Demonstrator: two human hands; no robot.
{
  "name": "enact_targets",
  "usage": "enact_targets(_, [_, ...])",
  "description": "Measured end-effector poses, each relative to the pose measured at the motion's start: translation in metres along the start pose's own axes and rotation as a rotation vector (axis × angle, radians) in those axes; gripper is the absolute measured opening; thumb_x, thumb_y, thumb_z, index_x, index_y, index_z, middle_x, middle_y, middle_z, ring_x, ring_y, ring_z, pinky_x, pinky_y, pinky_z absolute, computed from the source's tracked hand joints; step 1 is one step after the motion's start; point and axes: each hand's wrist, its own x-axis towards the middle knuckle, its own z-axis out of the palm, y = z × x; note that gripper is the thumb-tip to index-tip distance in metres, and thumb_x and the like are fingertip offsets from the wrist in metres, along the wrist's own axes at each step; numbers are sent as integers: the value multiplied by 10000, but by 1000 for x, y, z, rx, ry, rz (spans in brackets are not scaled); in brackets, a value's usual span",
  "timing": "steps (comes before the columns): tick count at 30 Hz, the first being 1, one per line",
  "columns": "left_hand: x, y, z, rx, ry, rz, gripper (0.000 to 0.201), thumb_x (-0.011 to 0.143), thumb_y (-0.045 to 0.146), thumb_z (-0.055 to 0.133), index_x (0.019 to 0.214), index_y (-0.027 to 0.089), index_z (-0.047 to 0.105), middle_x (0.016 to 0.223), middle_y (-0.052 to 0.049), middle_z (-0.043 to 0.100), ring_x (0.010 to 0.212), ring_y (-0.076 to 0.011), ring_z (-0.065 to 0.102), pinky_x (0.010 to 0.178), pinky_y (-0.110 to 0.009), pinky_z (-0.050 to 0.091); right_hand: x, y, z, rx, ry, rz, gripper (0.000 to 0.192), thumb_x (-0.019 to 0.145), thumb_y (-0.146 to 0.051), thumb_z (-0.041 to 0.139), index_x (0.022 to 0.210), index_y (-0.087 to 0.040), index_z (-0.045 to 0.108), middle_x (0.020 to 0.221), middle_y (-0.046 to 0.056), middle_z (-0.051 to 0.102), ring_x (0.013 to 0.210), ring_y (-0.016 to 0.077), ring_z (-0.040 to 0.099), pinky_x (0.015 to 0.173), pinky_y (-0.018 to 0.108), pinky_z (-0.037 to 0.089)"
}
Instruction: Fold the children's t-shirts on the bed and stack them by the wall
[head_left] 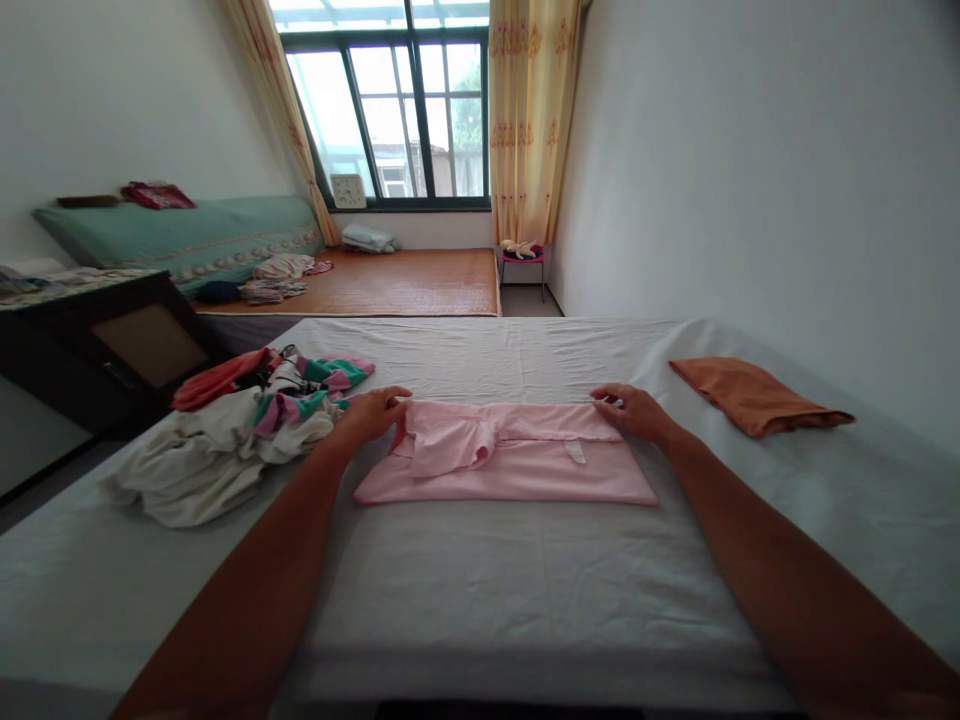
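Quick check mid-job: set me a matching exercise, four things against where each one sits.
1. Pink garment
2. Orange-brown folded cloth
3. Square clock
4. Heap of clothes

A. By the window
B. On the white sheet, beyond the left hand, on its outer side
C. Between both hands
D. Out to the right of the right hand

Pairs: 1-C, 2-D, 3-A, 4-B

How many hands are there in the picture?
2: the left hand at the far left corner of the folded pink cloth, and the right hand at its far right corner.
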Motion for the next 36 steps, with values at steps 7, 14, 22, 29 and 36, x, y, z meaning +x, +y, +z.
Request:
enact_targets(7, [0, 10, 2, -155, -107, -4, 474, 723, 425, 553, 1109, 192, 700, 648, 12, 665, 617, -162, 595, 568, -233, 426, 0, -3, -2, -14, -51, -8, 280, 790, -355, 581, 1003, -213, 693, 924, 43, 717, 823, 196, 652, 776, 315, 518])
enact_targets(14, [14, 1, 18, -309, 156, -46, 377, 783, 391, 507, 1001, 180, 731, 966, -59, 733, 866, -202, 653, 759, -271, 496, 4, -2, 5, -2, 131, 71, 197, 814, -297, 550, 920, -229, 702, 904, 19, 721, 842, 193, 650, 784, 308, 504])
enact_targets(22, [6, 28, 17, 24, 267, 110, 335, 872, 284, 445, 1076, 219, 703, 1051, -62, 669, 1021, -213, 596, 941, -332, 454, 3, -31, 6, -228, 158, -38, 252, 858, -225, 510, 1021, -206, 702, 1071, 76, 687, 1056, 249, 569, 971, 388, 433])
enact_targets(29, [-12, 92, 45, -11, -190, 538, 415, 922, 299, 435, 1311, 227, 559, 1387, -70, 523, 1297, -218, 438, 1108, -358, 318, -8, -80, 35, -139, -287, -324, 445, 964, -452, 373, 1364, -313, 511, 1438, -12, 479, 1363, 221, 354, 1141, 411, 251])
enact_targets(36, [-27, 88, 44, 44, -351, 612, 510, 958, 509, 354, 1458, 421, 305, 1588, 16, 186, 1459, -255, 122, 1166, -477, 95, -14, -76, 37, -158, -432, -259, 527, 968, -567, 249, 1465, -405, 315, 1553, -66, 260, 1451, 242, 159, 1175, 459, 123])
